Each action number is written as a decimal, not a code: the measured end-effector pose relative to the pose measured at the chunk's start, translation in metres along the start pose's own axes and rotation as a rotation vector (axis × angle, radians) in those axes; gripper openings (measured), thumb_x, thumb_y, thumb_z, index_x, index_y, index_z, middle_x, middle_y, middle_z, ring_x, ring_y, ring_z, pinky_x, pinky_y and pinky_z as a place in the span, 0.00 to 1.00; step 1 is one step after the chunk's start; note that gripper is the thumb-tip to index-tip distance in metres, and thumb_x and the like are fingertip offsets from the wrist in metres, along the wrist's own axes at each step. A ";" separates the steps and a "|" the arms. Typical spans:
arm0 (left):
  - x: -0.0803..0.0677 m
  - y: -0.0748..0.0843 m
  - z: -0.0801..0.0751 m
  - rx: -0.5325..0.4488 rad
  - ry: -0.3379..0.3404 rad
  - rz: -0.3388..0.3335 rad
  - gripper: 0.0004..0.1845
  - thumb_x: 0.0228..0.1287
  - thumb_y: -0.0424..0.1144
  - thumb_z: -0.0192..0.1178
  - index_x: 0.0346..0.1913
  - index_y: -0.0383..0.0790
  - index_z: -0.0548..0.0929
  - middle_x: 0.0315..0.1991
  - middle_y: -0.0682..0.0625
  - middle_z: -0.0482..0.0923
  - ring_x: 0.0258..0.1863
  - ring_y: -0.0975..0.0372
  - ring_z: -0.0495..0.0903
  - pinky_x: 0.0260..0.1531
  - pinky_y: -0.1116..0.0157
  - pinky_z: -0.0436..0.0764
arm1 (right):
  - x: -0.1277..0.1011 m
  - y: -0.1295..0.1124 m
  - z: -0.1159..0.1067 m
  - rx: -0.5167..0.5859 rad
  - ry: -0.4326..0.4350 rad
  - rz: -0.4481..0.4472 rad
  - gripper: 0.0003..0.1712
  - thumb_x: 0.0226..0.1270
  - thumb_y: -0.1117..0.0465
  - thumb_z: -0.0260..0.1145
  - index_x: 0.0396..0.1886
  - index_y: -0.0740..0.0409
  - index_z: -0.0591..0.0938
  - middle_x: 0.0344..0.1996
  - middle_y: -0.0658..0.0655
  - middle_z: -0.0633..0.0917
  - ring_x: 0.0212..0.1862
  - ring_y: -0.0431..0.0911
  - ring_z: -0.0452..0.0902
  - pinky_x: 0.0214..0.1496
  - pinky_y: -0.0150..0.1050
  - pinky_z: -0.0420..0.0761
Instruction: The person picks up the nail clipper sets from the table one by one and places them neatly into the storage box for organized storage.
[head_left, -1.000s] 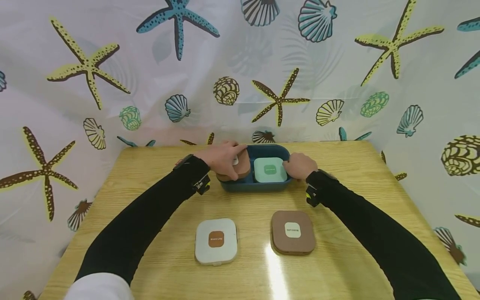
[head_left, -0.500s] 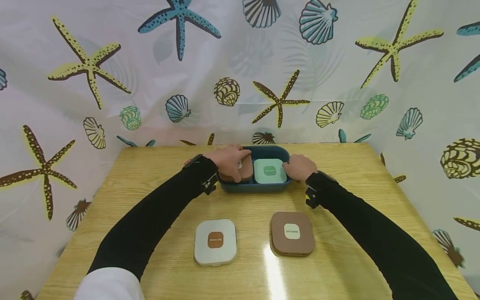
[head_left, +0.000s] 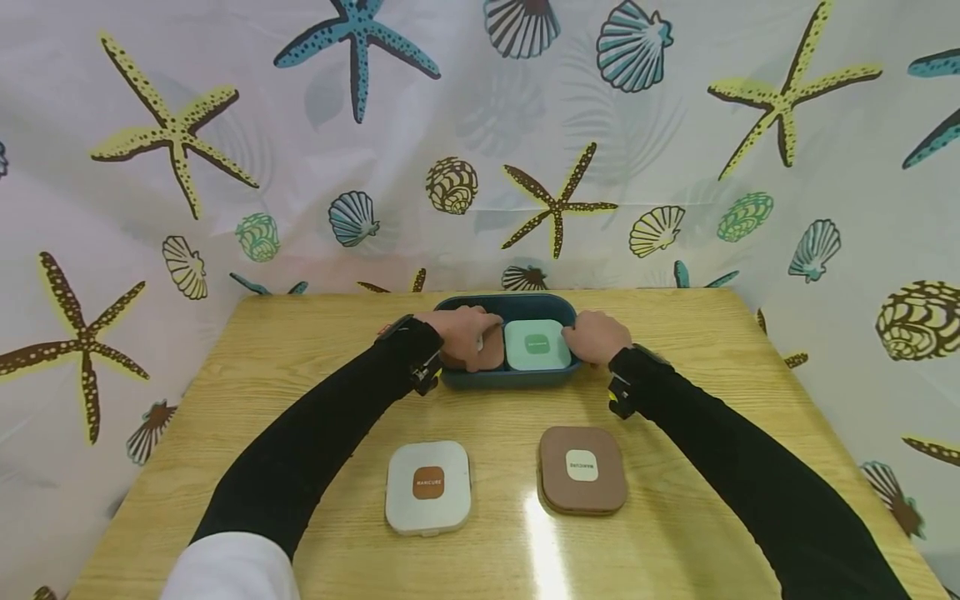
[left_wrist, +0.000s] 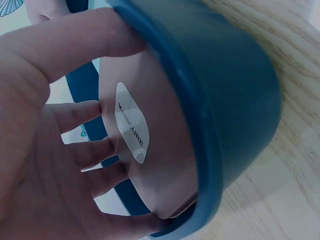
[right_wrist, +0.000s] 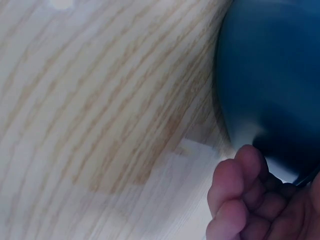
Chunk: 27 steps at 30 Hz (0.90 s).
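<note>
Brown manicure case (left_wrist: pixel 162 135), a rounded square with a pale label, lies in the left end of the smooth blue oval bin (head_left: pixel 510 379), beside a mint case (head_left: pixel 537 344). Thumb spread from fingers, the left hand (head_left: pixel 465 333) grips the brown one's edges; the right hand (head_left: pixel 597 337), fingers curled, holds the bin's right end.

bright head view, white glare streaking the table (head_left: pixel 675 533), softer, cooler wrist views
</note>
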<state>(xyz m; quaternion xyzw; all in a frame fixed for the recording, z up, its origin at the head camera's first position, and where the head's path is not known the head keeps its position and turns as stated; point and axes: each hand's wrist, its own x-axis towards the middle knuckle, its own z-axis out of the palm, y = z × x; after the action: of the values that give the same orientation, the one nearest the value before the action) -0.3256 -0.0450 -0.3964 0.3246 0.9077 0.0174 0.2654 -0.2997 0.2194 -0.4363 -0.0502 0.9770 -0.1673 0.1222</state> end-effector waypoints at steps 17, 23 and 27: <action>0.013 -0.004 0.017 0.038 0.008 -0.004 0.41 0.71 0.42 0.62 0.81 0.49 0.53 0.75 0.44 0.62 0.73 0.50 0.65 0.67 0.53 0.70 | 0.003 0.000 0.001 -0.006 -0.011 -0.009 0.30 0.79 0.51 0.48 0.13 0.53 0.74 0.10 0.54 0.76 0.15 0.49 0.74 0.18 0.40 0.69; 0.014 -0.008 0.017 0.017 0.002 0.001 0.42 0.70 0.44 0.64 0.81 0.50 0.53 0.75 0.45 0.61 0.74 0.52 0.63 0.68 0.54 0.70 | 0.004 0.000 0.001 -0.004 -0.009 -0.006 0.30 0.79 0.51 0.48 0.13 0.53 0.74 0.10 0.54 0.75 0.14 0.48 0.72 0.17 0.39 0.67; 0.015 -0.010 0.018 -0.011 -0.008 0.005 0.42 0.70 0.43 0.63 0.81 0.51 0.53 0.75 0.46 0.62 0.73 0.53 0.64 0.68 0.54 0.69 | 0.003 -0.001 0.002 -0.002 -0.009 -0.004 0.30 0.79 0.51 0.48 0.13 0.53 0.74 0.10 0.54 0.75 0.14 0.48 0.72 0.17 0.39 0.67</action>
<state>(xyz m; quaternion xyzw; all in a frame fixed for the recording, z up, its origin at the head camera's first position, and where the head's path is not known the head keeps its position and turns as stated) -0.3325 -0.0468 -0.4207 0.3254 0.9058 0.0217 0.2706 -0.3018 0.2175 -0.4381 -0.0528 0.9765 -0.1665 0.1262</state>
